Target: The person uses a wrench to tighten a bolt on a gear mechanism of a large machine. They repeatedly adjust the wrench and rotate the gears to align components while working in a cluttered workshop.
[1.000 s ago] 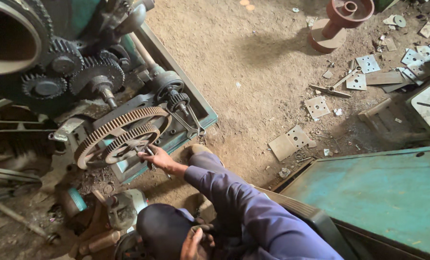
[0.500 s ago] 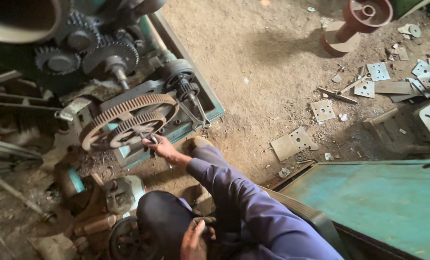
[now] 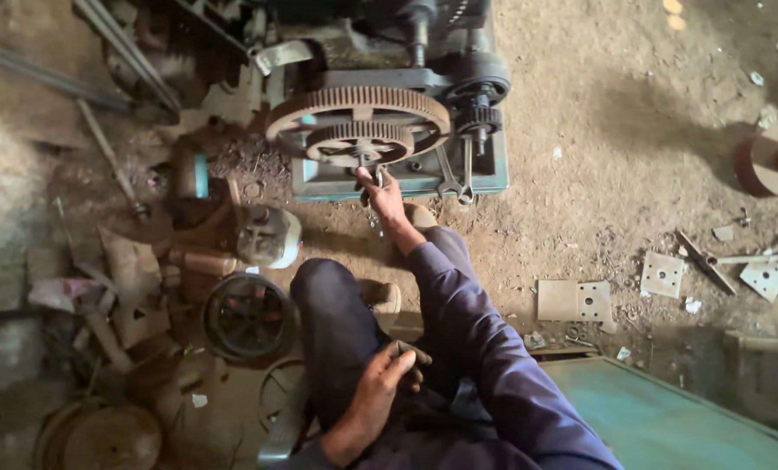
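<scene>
- You have no packages, labels, signs or screens anywhere in your view, from twelve o'clock round to six; only bare metal parts and dirt floor show.

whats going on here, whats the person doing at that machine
A person sits on the dirt floor beside a machine. Their right hand reaches out to the hub of the smaller gear, which sits in front of a large toothed gear. Their left hand rests on their thigh. Wrenches hang near the gears, and metal plates lie scattered around.
</scene>
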